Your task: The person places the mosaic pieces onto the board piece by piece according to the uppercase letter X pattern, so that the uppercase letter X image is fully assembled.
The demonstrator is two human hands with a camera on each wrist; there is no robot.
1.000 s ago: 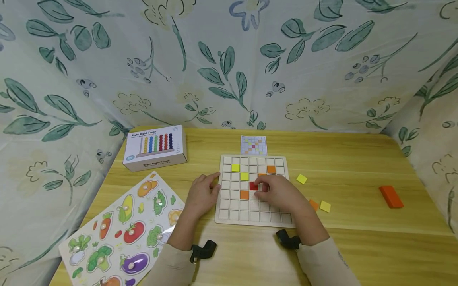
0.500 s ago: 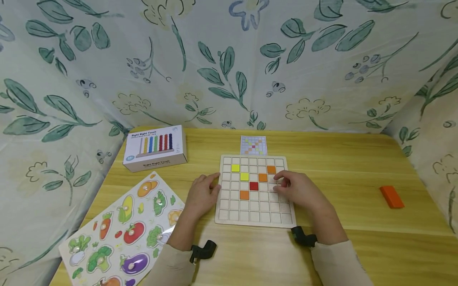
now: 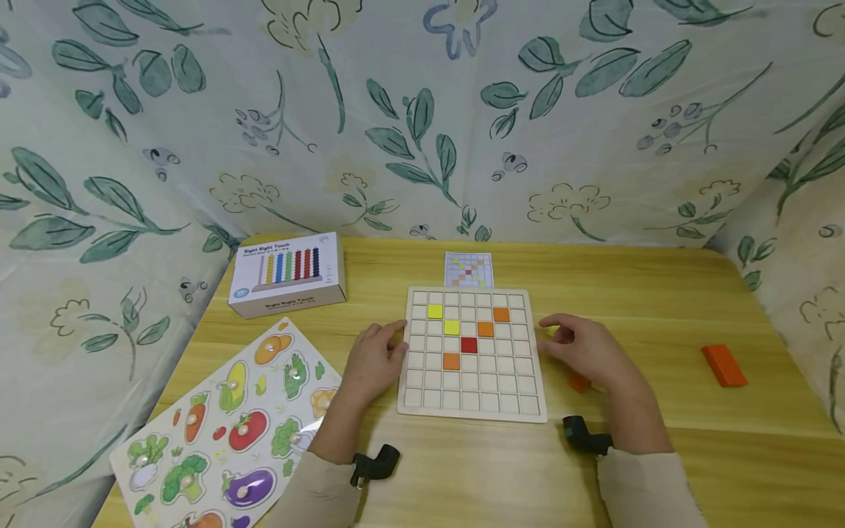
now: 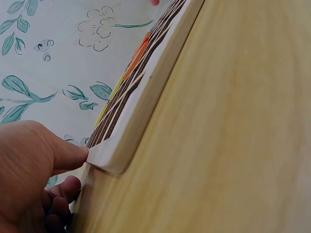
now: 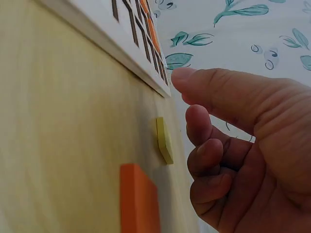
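A wooden grid board [image 3: 422,400] lies flat, with a red tile [image 3: 469,345], two yellow tiles and several orange tiles in its squares. At its left edge, my left hand [image 3: 372,361] rests; in the left wrist view the thumb [image 4: 70,158] touches the board's corner. My right hand [image 3: 589,352] hovers beyond the right edge, thumb and index finger apart around a loose yellow tile [image 3: 553,332]. Below that hand lies a loose orange tile [image 3: 579,381]. The right wrist view shows a yellow tile [image 5: 166,141] on the table near the curled fingers, held by none of them.
A small pattern card [image 3: 469,270] lies behind the board. To the left are a white toy box [image 3: 287,273] and a vegetable knob puzzle [image 3: 221,433]. An orange block [image 3: 724,365] sits far right. A patterned cloth [image 3: 422,125] hangs behind the table.
My right hand has moved right, from over the red tile to beyond the board's right edge, uncovering the red and orange tiles. The left hand has stayed put.
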